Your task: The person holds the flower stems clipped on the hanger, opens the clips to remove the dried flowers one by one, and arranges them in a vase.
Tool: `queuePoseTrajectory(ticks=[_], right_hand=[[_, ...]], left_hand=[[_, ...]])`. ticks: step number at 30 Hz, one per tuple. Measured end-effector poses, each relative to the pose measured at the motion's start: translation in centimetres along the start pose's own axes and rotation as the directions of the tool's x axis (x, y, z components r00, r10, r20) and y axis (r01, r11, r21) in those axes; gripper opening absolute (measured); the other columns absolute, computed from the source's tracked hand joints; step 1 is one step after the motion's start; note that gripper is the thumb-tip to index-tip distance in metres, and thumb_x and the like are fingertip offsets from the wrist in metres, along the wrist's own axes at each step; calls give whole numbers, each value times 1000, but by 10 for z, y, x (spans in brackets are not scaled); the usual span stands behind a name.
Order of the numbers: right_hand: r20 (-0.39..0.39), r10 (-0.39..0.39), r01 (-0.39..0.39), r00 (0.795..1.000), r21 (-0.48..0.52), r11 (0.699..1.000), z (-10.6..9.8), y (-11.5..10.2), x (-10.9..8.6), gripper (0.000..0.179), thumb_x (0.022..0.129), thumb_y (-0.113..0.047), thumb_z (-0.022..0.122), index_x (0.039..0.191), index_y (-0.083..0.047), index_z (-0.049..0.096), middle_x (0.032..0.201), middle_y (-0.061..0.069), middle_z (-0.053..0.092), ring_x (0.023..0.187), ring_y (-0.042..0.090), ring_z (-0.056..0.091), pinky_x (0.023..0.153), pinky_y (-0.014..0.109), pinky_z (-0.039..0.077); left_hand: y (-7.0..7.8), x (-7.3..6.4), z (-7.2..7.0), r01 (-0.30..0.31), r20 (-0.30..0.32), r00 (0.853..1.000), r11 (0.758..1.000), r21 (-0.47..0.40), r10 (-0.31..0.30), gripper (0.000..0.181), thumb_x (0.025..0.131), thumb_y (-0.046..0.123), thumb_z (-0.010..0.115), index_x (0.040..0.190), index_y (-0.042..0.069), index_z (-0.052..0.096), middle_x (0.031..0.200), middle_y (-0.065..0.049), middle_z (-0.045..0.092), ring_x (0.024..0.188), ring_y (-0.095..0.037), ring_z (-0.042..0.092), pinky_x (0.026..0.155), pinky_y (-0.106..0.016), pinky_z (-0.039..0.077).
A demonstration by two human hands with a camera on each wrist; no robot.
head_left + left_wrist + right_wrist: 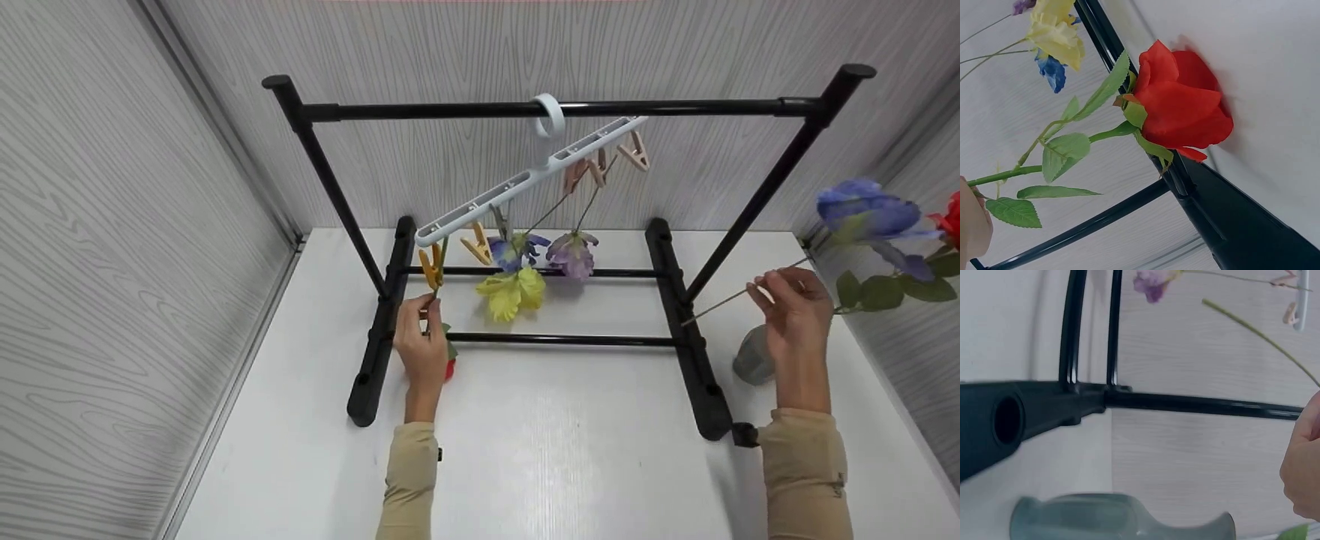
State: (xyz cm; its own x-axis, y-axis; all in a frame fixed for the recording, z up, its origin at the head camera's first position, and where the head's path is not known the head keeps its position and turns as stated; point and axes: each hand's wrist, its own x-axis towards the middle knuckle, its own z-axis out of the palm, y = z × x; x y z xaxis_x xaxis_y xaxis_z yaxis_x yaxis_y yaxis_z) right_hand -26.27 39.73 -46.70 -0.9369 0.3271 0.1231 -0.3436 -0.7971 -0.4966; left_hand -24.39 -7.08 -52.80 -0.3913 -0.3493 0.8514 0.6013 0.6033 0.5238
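Observation:
In the head view my left hand (421, 341) pinches the green stem of a red rose (1182, 98), just below an orange clip (431, 266) at the near end of a white clip hanger (517, 182). The rose hangs bloom down, its leaves spreading below the fingers in the left wrist view. My right hand (801, 307) pinches a thin stem (1261, 334) whose bare end points left and down. Toward its other end is a blue flower (866, 210); the join is hard to make out. A grey-green vase (1084, 517) stands below that hand, partly hidden by it.
A black rack (450, 112) carries the hanger by its hook. Yellow (510, 292), blue (517, 250) and purple (572, 255) flowers hang upside down from it. Pale clips (634, 152) sit at its far end. A red flower (951, 217) and leaves (892, 292) show at the right.

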Motion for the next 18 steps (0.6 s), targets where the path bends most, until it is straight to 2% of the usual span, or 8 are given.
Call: queuePoseTrajectory(ticks=[3, 6, 10, 15, 18], right_hand=[[-140, -87, 87, 986, -6, 996, 2, -14, 1, 18, 86, 31, 60, 80, 14, 62, 70, 24, 66, 61, 34, 69, 60, 42, 62], [-246, -177, 181, 953, -7, 983, 1, -26, 2, 20, 79, 33, 66, 81, 15, 59, 70, 24, 63, 57, 35, 67, 54, 42, 60], [-307, -318, 312, 897, -70, 947, -5, -40, 0, 23, 74, 33, 71, 85, 18, 58, 73, 24, 62, 58, 33, 67, 55, 39, 60], [-352, -442, 392, 825, -207, 896, -11, -54, -7, 27, 74, 24, 80, 95, 19, 63, 83, 22, 65, 67, 29, 68, 65, 35, 62], [-404, -504, 436, 764, -253, 864, -11, -62, -10, 29, 75, 21, 81, 99, 18, 64, 89, 21, 65, 74, 29, 67, 71, 35, 62]], left_hand=[[-1, 0, 0, 7, 2, 1000, 1000, 3, -7, 5, 97, -4, 69, 101, -6, 69, 92, -16, 67, 82, -27, 66, 74, -22, 53], [-1, 0, -1, 12, 1, 1000, 1000, -1, -12, 6, 98, -1, 68, 101, -6, 69, 92, -16, 68, 81, -27, 66, 74, -22, 52], [2, 0, -2, 27, 6, 1000, 1000, -2, -27, 7, 98, 0, 69, 100, -6, 69, 92, -16, 67, 81, -28, 66, 74, -22, 53], [3, -1, -4, 46, 10, 999, 999, 9, -46, 6, 95, -5, 71, 101, -6, 69, 92, -16, 67, 81, -28, 66, 74, -22, 53], [2, -1, -5, 45, 17, 999, 999, 2, -45, 6, 97, -1, 69, 101, -6, 69, 92, -16, 67, 81, -27, 66, 75, -21, 53]])
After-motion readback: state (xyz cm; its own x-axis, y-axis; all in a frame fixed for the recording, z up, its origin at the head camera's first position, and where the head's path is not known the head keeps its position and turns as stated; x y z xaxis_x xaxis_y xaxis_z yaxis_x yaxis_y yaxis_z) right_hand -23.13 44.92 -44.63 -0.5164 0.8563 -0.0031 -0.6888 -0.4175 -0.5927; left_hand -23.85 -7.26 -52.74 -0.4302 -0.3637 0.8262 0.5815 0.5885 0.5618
